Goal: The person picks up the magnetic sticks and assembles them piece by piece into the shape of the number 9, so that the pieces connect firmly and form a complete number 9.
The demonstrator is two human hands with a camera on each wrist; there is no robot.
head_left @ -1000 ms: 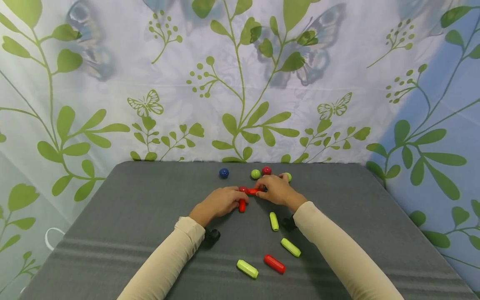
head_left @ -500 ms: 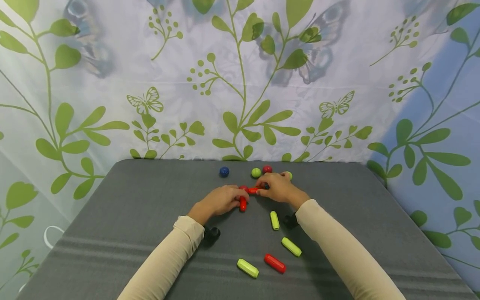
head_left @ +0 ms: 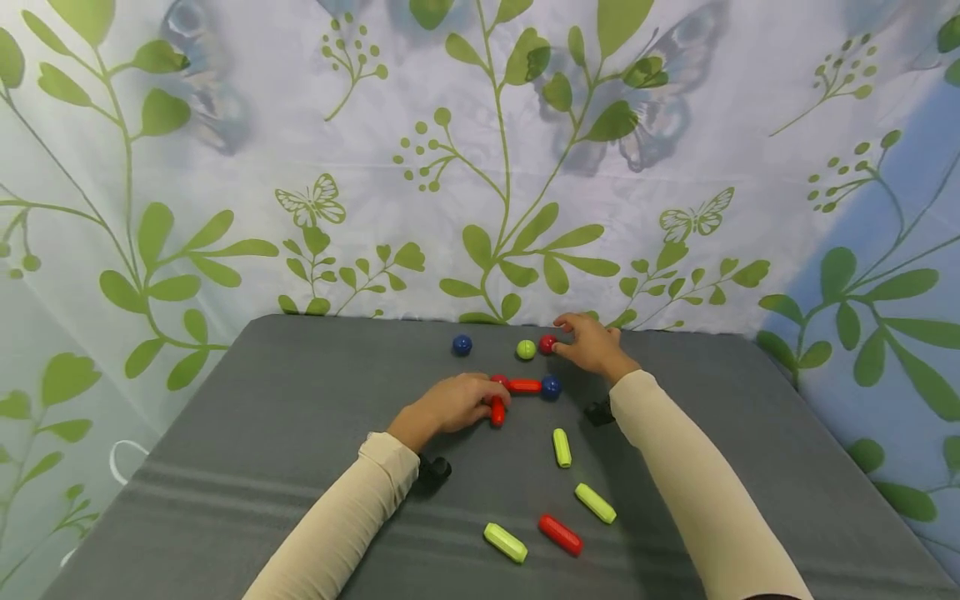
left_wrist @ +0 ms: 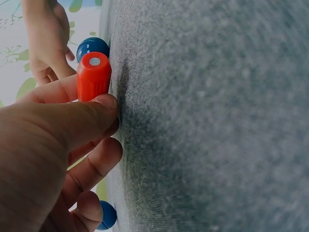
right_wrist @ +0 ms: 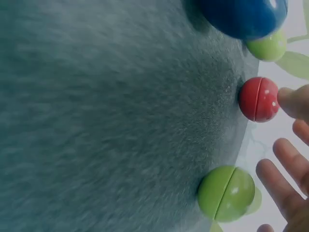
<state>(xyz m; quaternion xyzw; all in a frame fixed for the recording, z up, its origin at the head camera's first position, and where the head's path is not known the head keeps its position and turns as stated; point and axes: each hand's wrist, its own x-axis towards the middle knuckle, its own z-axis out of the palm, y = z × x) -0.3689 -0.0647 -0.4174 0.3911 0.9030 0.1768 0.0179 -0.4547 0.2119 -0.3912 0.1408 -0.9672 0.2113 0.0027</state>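
Observation:
My left hand (head_left: 455,402) pinches a red rod (left_wrist: 94,77) between thumb and forefinger, with a pale disc showing on the rod's end. At the rod's far end is a red ball (head_left: 500,381), partly covered by the fingers. From that ball a second red rod (head_left: 525,386) runs right to a blue ball (head_left: 551,387). Farther back, my right hand (head_left: 592,344) is spread with nothing gripped. Its thumb tip is right at a loose red ball (right_wrist: 259,99). A green ball (right_wrist: 226,193) lies under the fingers, hidden in the head view.
Another green ball (head_left: 526,349) and a blue ball (head_left: 462,345) stand near the back edge of the grey table (head_left: 337,367). Several yellow-green rods (head_left: 506,542) and a red rod (head_left: 561,534) lie nearer the front. A patterned curtain (head_left: 375,208) hangs behind.
My right hand has let go at the blue ball's end of the second red rod and moved back and right toward the loose balls. The left hand keeps its hold; the head view has shifted slightly.

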